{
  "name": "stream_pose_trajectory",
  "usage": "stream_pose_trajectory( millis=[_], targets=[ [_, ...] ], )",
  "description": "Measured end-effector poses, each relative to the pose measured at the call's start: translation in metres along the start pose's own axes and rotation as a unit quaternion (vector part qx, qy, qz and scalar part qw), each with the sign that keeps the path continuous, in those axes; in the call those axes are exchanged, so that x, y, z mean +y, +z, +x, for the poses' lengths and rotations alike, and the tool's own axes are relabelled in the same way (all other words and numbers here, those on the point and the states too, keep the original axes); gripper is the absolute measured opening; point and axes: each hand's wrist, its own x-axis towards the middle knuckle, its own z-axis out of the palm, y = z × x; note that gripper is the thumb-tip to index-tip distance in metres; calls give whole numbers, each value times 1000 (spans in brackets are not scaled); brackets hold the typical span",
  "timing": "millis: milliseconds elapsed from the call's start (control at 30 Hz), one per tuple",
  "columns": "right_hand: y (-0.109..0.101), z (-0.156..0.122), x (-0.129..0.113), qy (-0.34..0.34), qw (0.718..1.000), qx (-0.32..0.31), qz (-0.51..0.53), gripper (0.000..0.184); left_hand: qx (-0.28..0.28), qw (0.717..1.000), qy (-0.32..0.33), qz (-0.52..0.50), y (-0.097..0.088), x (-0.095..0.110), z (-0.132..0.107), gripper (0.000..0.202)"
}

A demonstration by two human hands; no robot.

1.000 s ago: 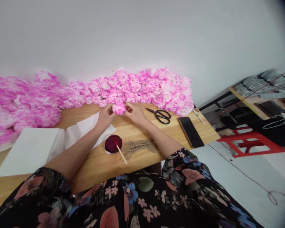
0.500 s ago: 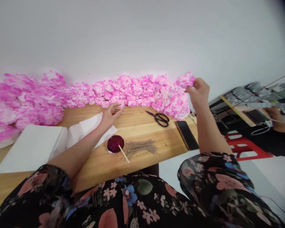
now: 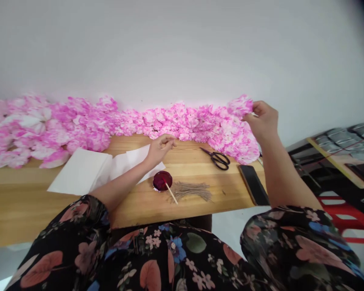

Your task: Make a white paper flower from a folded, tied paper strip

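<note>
My right hand [image 3: 263, 121] is closed, its fingertips pinching the edge of a pink-and-white paper flower [image 3: 240, 106]. That flower is at the top right end of a long heap of similar paper flowers [image 3: 182, 121] along the wall. My left hand [image 3: 161, 148] hovers over the table in front of the heap, its fingers loosely curled and apart, with nothing visible in them. Below it are white paper sheets [image 3: 85, 169] and a small dish of dark red liquid [image 3: 162, 180] with a wooden stick [image 3: 172, 192] leaning in it.
A bundle of thin brown twig-like strands [image 3: 192, 190] lies beside the dish. Black-handled scissors [image 3: 220, 160] and a dark phone [image 3: 253, 185] lie to the right on the wooden table [image 3: 24, 202]. Further right are a red plastic stool [image 3: 348, 216] and a shelf with grey bundles [image 3: 339, 141].
The view has turned, so the scene sits further right and more flowers show at left. My right hand has brought the flower slightly left, closer over the heap's end.
</note>
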Motion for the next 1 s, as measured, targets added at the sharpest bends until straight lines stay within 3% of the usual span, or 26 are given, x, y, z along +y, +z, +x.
stream_pose_trajectory(
  millis=[167,267,367,500,600,667,833,1000],
  targets=[
    [44,9,-41,-86,993,-86,5,19,-26,999,18,21,6,22,19,13],
    [68,9,-61,-135,982,-133,12,12,-45,995,28,87,-8,34,40,12],
    [84,5,-81,-164,971,-172,19,10,-32,970,52,235,-43,54,61,14],
    [99,0,-99,-170,962,-210,29,15,57,896,49,437,-105,78,84,21],
    [111,0,-106,-166,958,-231,35,17,99,845,16,525,-143,80,94,21],
    [122,1,-108,-165,955,-242,42,17,107,819,-7,564,-157,73,98,20],
    [146,2,-111,-162,944,-281,68,17,109,783,-26,612,-163,54,101,20],
    [166,6,-114,-177,934,-302,78,20,114,786,-61,605,-158,47,102,18]
  ],
)
